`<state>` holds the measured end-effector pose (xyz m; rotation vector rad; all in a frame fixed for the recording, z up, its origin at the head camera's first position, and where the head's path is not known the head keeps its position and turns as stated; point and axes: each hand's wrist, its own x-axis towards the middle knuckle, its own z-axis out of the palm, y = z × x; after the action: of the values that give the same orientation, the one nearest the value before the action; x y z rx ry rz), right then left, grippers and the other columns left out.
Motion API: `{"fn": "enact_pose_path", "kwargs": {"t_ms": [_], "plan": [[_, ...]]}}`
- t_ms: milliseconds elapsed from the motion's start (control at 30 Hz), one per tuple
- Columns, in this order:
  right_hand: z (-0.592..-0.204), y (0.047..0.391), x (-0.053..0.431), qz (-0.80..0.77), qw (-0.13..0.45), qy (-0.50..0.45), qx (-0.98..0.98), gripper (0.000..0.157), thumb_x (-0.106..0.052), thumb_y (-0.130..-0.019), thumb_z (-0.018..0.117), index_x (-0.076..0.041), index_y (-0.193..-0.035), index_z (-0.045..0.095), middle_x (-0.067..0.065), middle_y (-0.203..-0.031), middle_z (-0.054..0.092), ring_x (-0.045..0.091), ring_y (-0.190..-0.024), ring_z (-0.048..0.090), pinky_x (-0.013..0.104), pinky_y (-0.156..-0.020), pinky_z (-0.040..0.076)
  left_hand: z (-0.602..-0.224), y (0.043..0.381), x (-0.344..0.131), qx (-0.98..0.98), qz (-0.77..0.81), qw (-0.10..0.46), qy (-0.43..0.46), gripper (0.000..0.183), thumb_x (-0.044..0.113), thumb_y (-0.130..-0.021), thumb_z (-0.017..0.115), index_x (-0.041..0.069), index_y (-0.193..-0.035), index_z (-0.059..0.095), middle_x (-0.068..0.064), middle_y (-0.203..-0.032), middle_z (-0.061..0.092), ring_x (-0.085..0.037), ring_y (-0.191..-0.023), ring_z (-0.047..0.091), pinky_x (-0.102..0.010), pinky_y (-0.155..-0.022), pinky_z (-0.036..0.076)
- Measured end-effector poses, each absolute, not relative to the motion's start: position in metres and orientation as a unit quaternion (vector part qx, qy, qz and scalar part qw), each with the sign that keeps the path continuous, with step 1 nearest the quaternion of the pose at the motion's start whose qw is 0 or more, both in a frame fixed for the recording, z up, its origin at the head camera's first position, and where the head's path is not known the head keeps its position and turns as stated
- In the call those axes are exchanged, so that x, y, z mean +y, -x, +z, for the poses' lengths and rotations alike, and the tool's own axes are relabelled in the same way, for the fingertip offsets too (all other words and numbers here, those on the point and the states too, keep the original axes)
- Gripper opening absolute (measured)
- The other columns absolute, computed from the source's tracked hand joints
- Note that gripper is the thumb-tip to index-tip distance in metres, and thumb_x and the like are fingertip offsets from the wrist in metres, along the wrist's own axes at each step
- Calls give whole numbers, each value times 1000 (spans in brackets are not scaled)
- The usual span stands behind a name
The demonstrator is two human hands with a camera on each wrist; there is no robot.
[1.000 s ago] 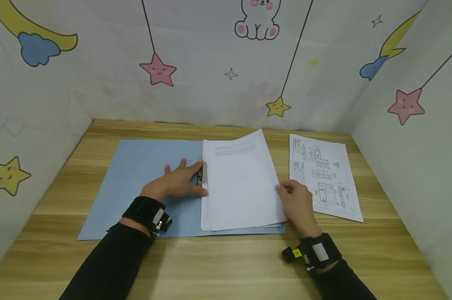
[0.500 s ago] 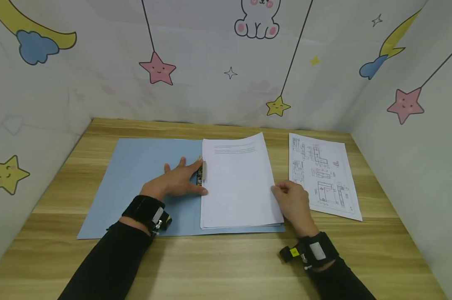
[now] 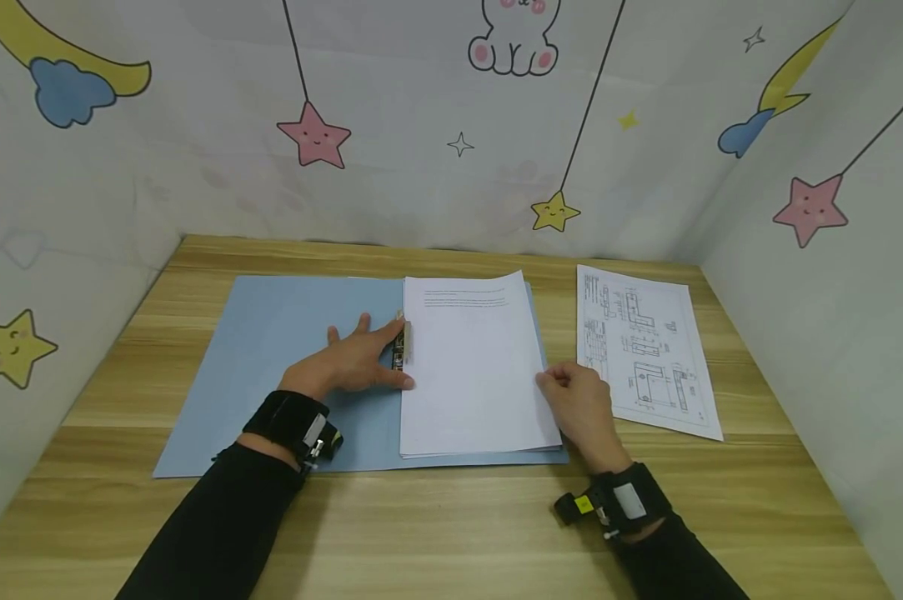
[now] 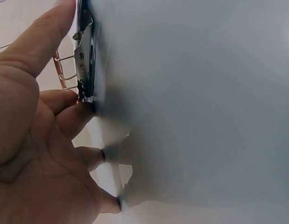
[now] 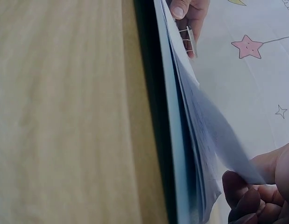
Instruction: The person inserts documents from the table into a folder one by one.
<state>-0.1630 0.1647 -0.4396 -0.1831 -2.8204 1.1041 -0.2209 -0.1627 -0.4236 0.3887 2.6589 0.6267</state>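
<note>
A blue folder (image 3: 271, 333) lies spread on the wooden table, a stack of white sheets on its right half. At the fold sits a metal clip (image 3: 398, 350), seen closer in the left wrist view as a clip (image 4: 84, 60) with a wire lever. My left hand (image 3: 346, 364) rests there with fingers spread, thumb and index finger at the clip's two ends. My right hand (image 3: 577, 410) pinches the right edge of the top sheet (image 3: 469, 367), which has a few printed lines. In the right wrist view this sheet (image 5: 228, 135) bends up from those below, between thumb and fingers.
A sheet with technical drawings (image 3: 649, 358) lies on the table (image 3: 436, 533) to the right of the folder. A white wall cloth (image 3: 391, 192) with stars stands behind the table and at both sides.
My right hand has moved slightly left with the top sheet, whose left edge now lines up with the stack beside the clip. My left hand has stayed in place.
</note>
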Motion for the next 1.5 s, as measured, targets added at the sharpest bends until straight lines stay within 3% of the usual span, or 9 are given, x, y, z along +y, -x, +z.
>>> {"fn": "enact_pose_path", "kwargs": {"t_ms": [267, 533, 967, 1233, 1500], "plan": [[-440, 168, 172, 313, 40, 55, -947, 23, -31, -92, 63, -8, -95, 69, 7, -78, 67, 21, -66, 58, 33, -55, 46, -425, 223, -162, 946, 223, 191, -140, 110, 65, -73, 72, 25, -156, 13, -14, -160, 20, -38, -145, -8, -72, -106, -13], [-438, 177, 173, 271, 26, 46, -961, 28, -26, -95, 59, -3, -104, 71, 9, -85, 70, 21, -70, 60, 34, -58, 48, -427, 223, -163, 945, 224, 194, -139, 110, 65, -74, 72, 25, -157, 12, -14, -160, 19, -37, -145, -9, -71, -106, -14], [-440, 183, 164, 261, 42, 23, -964, 21, -20, -93, 61, -5, -93, 75, 7, -74, 68, 18, -57, 57, 31, -47, 44, -426, 222, -162, 945, 225, 192, -136, 110, 64, -73, 72, 24, -157, 13, -14, -160, 20, -38, -145, -8, -71, -107, -14], [-436, 182, 166, 262, 38, 31, -964, 27, -25, -95, 59, -4, -99, 74, 9, -79, 70, 20, -62, 59, 31, -50, 46, -425, 221, -162, 946, 223, 191, -139, 109, 63, -74, 72, 23, -157, 13, -15, -160, 21, -38, -145, -8, -72, -106, -13], [-432, 182, 189, 221, 84, 20, -971, 26, -24, -95, 58, -3, -97, 73, 9, -79, 70, 21, -61, 57, 33, -52, 44, -424, 221, -162, 947, 218, 191, -141, 111, 65, -73, 72, 23, -157, 12, -16, -160, 20, -39, -145, -8, -73, -106, -13]]}}
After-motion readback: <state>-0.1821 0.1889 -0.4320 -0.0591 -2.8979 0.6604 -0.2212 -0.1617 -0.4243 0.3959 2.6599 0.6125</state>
